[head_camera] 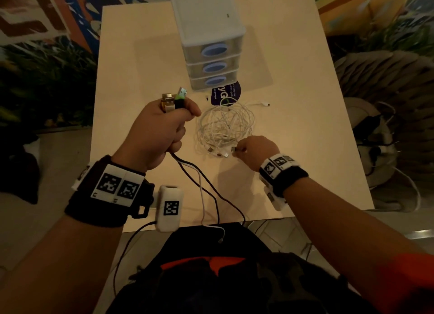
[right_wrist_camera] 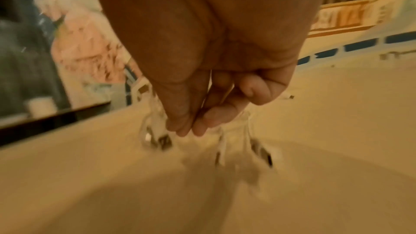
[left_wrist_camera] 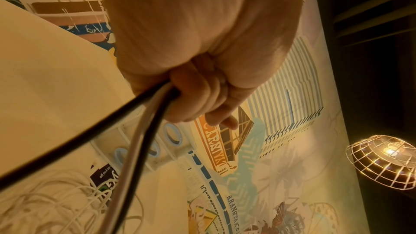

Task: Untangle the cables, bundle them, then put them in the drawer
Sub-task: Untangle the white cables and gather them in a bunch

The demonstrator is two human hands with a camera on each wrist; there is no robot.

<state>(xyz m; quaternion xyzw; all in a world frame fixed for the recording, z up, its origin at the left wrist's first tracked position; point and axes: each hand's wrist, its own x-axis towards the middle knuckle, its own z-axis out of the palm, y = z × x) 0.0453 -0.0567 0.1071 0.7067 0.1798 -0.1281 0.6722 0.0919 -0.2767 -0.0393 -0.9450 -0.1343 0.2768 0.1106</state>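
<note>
While the tangle of white cables (head_camera: 224, 128) lies on the counter (head_camera: 293, 102) just in front of the 3-drawer unit (head_camera: 211, 62), the right hand (head_camera: 254, 150) pinches a plug at the tangle's near edge. Left of the tangle, the raised left hand (head_camera: 156, 131) grips 3 separated cables (head_camera: 204, 184), plugs up.

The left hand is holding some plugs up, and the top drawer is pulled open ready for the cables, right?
Not quite. The left hand does hold the plugs up, but the top drawer is closed, like the two drawers below it. The head view shows all three fronts flush.
</note>
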